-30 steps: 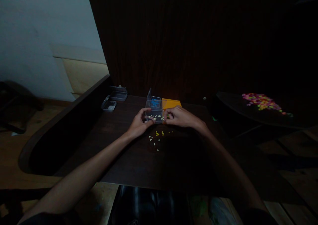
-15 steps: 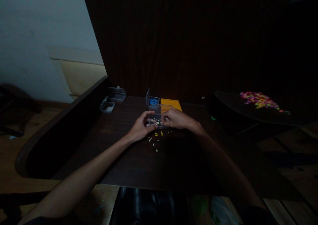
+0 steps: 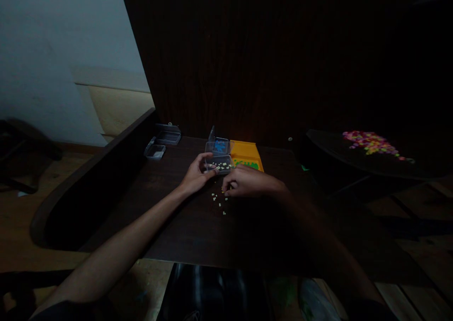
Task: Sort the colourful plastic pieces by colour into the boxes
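My left hand [image 3: 195, 175] grips a small clear plastic box [image 3: 226, 160] by its left side, thumb and fingers around it. Its lid stands up at the back, and pale little pieces [image 3: 218, 166] lie inside. Just right of and below the box, my right hand [image 3: 249, 181] reaches down to the dark table [image 3: 170, 217] with its fingers curled together. A few tiny yellow pieces show at those fingertips; whether any is pinched cannot be seen. Several loose pale pieces [image 3: 220, 205] are scattered on the table below the hand.
Behind the held box stands an open clear box of blue pieces [image 3: 220, 145]. Beside it, an open yellow case [image 3: 245, 148] holds green pieces [image 3: 247, 164]. Two open clear boxes [image 3: 155, 152] sit at the back left. A colourful heap [image 3: 375, 144] lies on a dark surface at right.
My right hand has come out of the clear box and down to the yellow pieces on the table. The box has shifted slightly left and back, uncovering the green pieces.
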Available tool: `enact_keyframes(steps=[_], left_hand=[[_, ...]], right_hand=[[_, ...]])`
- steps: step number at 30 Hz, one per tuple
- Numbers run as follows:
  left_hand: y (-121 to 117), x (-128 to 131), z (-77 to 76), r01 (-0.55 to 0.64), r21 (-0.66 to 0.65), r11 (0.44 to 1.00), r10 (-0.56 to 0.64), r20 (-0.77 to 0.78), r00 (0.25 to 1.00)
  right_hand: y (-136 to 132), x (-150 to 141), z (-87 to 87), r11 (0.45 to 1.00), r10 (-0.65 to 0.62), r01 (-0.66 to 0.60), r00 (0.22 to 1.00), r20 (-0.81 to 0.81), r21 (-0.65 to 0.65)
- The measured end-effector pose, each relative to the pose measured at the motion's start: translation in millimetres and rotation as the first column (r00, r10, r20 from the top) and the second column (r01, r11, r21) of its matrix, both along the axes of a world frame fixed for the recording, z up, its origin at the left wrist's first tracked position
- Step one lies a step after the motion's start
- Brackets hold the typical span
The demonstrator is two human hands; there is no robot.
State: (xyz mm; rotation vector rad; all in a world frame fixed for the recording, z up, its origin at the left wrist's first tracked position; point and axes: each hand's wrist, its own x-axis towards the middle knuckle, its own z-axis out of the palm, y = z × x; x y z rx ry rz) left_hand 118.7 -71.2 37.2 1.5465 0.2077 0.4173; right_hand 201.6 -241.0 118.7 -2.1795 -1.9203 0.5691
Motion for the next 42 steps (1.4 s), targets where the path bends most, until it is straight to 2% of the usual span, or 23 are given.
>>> enact_keyframes(steps=[6,17,20,23,26,29,33,37,42], left_hand=[[-2,0,1.7,-0.002,0.001,1.0,0.002,-0.004,1.0],[-5,-2,3.7,0.013,-0.009,1.0,-0.013,0.013,1.0],[-6,-2,4.0,0.025,-0.006,1.0,-0.025,0.004,1.0],[-6,-2,4.3,0.034,-0.008,0.999,-0.033,0.019,0.999],[-7,-2,5.1,0.051,-0.016,0.999,-0.05,0.029,0.998],[-9,-4,5.9,0.085,-0.022,0.996,-0.085,0.025,0.996],[-11,-6,6.0,0.135,-0.047,0.99,-0.134,0.032,0.991],[-13,-6,5.9,0.168,-0.088,0.982,-0.165,0.049,0.985],[-15,-6,5.8,0.193,-0.081,0.978,-0.189,0.055,0.98]], right_hand=[[3,-14,-24.5,0.993,0.109,-0.111,0.993,-0.045,-0.035],[3,-15,-39.6,0.996,0.084,-0.084,0.996,-0.007,-0.042],[1,-16,-36.7,0.998,0.051,-0.052,0.998,-0.019,-0.046],[-3,-11,-23.5,0.999,0.029,-0.032,0.993,-0.111,-0.025],[-8,-2,-7.2,0.992,-0.059,0.071,0.992,-0.114,0.105],[-7,8,2.0,0.954,-0.192,0.199,0.98,-0.05,0.224],[4,17,0.5,0.931,-0.287,0.268,0.957,0.044,0.247],[16,18,-6.8,0.944,-0.267,0.238,0.958,0.106,0.229],[23,16,-12.8,0.959,-0.229,0.207,0.968,0.099,0.193]])
